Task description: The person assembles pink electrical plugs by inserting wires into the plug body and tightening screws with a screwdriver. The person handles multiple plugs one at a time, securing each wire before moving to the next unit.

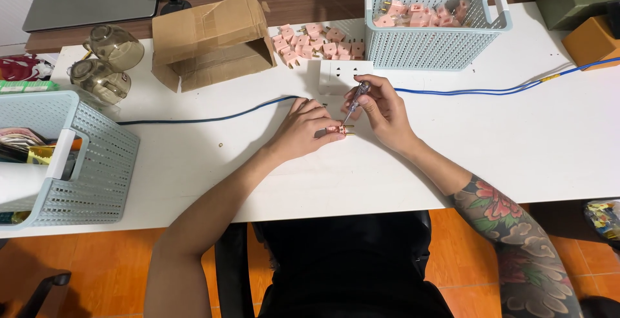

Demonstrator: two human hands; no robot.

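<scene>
My left hand [302,128] pinches a small pink plug adapter [337,129] with brass prongs against the white table [516,137]. My right hand [381,112] grips a small screwdriver [356,98], its tip pointing down at the adapter. Just behind the hands lies a white socket block [336,74]. A pile of the same pink adapters [316,41] lies beyond it, and more of them fill the pale blue basket [439,46] at the back right.
A blue cable [491,89] runs across the table past the socket block. An open cardboard box [210,43] and two glass cups [106,63] sit at the back left. Another pale blue basket [97,163] stands at the left edge. A tiny screw [221,143] lies loose.
</scene>
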